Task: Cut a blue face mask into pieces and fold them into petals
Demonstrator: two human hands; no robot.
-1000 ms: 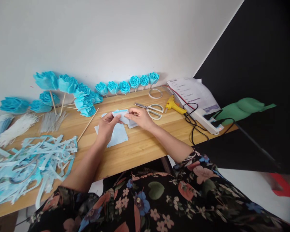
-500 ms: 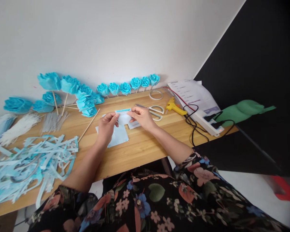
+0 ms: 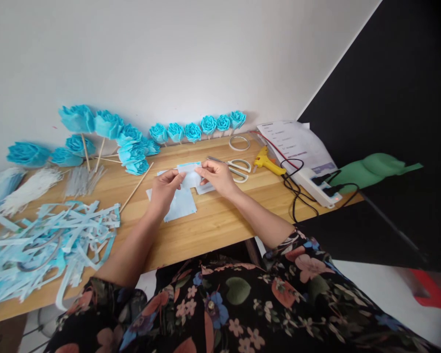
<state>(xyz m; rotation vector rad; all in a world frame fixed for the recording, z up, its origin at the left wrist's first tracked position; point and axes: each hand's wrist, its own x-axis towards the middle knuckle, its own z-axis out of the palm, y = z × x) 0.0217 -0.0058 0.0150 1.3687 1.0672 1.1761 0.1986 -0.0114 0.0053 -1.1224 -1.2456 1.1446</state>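
Between my two hands is a small pale blue-white fabric piece point(image 3: 189, 177) with a blue upper edge. My left hand point(image 3: 165, 189) pinches its left side between thumb and fingers. On its right side, my right hand point(image 3: 217, 177) pinches it the same way. Flat on the table beneath lies a light blue fabric square point(image 3: 181, 205), partly covered by my left hand. Just behind my right hand are white-handled scissors point(image 3: 239, 166), their blades partly hidden by it. A thin wooden stick point(image 3: 136, 187) lies left of my left hand.
Blue fabric roses point(image 3: 176, 132) line the wall, some on sticks. Cut strips point(image 3: 59, 245) heap at the left, near white stamens point(image 3: 31, 189) and thin wires point(image 3: 83, 181). A tape roll point(image 3: 239, 142), yellow glue gun point(image 3: 268, 161), power strip point(image 3: 318, 187) and looping cables are at right.
The blue band along the fabric piece's top edge now looks narrower, and the piece is tilted differently. Both hands keep their hold. The whole view has shifted slightly.
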